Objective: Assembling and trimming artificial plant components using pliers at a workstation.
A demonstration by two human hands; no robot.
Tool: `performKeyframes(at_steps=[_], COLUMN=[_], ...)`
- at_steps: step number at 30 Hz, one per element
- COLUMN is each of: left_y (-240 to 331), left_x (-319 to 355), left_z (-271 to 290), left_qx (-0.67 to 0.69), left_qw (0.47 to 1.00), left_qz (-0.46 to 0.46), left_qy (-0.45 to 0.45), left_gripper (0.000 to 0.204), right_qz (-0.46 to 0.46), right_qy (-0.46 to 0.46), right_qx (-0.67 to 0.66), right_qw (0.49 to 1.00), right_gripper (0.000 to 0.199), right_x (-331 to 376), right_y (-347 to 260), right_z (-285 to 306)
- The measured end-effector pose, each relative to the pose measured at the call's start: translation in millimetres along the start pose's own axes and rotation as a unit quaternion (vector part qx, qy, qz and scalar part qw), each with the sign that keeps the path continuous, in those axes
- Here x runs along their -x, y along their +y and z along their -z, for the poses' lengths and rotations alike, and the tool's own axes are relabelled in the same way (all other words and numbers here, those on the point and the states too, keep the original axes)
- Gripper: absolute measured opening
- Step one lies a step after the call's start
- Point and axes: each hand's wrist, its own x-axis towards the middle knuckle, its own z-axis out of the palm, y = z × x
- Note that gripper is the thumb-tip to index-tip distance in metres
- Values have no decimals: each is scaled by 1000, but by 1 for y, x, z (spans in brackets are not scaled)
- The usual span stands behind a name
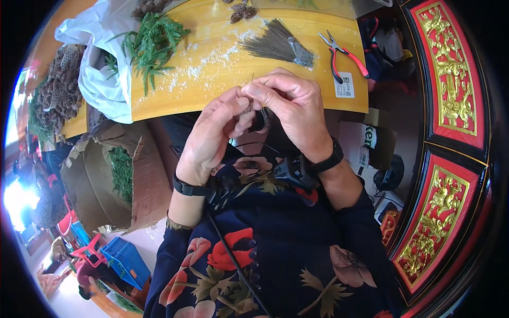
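Note:
Just past the near edge of the yellow table (207,79), my left hand (212,122) and my right hand (298,108) meet at the fingertips. Mostly hidden by the fingers, a small brown pinecone (248,108) is held in my left hand. A thin wire (252,78) sticks up where the two hands touch, and the thumb and forefinger of my right hand pinch it. Beyond the hands lies a fanned bundle of thin dark wires (270,45), gathered at one end in clear wrap. Pliers (333,47) with red and black handles rest to its right, partly open.
Green sprigs (154,45) and a white plastic bag (101,69) lie at the table's left, with white flakes scattered beside them. More pinecones (243,11) sit at the back. A cardboard box (98,180) with greenery stands below left. Red and gold carved panels (450,74) line the right.

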Motion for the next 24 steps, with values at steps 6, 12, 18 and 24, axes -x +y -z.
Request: performKeyframes(at_steps=[6,12,18,24], left_y=[-11,-8,1,5], left_x=[-8,-7,4,9], left_z=[7,10,9,22], left_qx=[26,18,73,65], left_qw=[999,998,995,994], left_qz=[-26,-14,63,83], left_qy=[31,56,24,-32], left_gripper=[12,13,18,21], right_qz=[-56,133,230,344], right_qy=[35,-29,-85,-186], right_qx=[56,227,201,262], right_qw=[996,964,948,882], right_gripper=[5,11,17,19], right_x=[10,6,-8,-22], right_y=[-6,-5,1,-4], right_z=[-1,6,17,23])
